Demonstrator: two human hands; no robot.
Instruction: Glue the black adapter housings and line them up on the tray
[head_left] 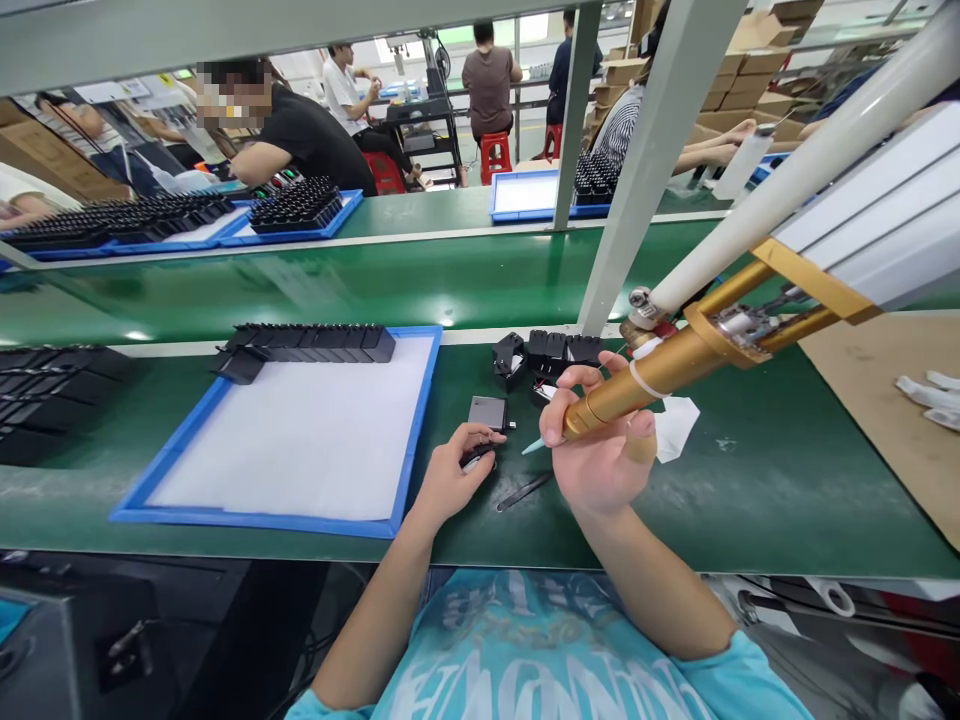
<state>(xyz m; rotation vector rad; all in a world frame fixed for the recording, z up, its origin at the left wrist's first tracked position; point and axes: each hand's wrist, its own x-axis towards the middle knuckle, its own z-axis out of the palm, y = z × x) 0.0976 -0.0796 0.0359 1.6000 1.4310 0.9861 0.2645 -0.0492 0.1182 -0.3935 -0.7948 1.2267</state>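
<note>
My right hand (604, 455) is wrapped round the gold barrel of a glue dispensing gun (652, 380). Its pale blue tapered nozzle (533, 446) points down and left, a little right of my left hand. With closed fingers, my left hand (459, 468) grips a small black part (478, 457) at the bench; the fingers partly cover it. Just behind that hand lies a flat grey block (487, 412). Black tweezers (523, 492) rest between my hands. Several black housings (551, 352) sit behind the gun, some partly hidden by my right fingers.
At left, a blue-rimmed tray (416, 430) with white lining holds a row of black housings (322, 343). More black housings (56, 400) are stacked beyond it. White paper (675, 428) lies right of my hand. A slanted metal post (637, 170) rises behind the bench; co-workers sit beyond.
</note>
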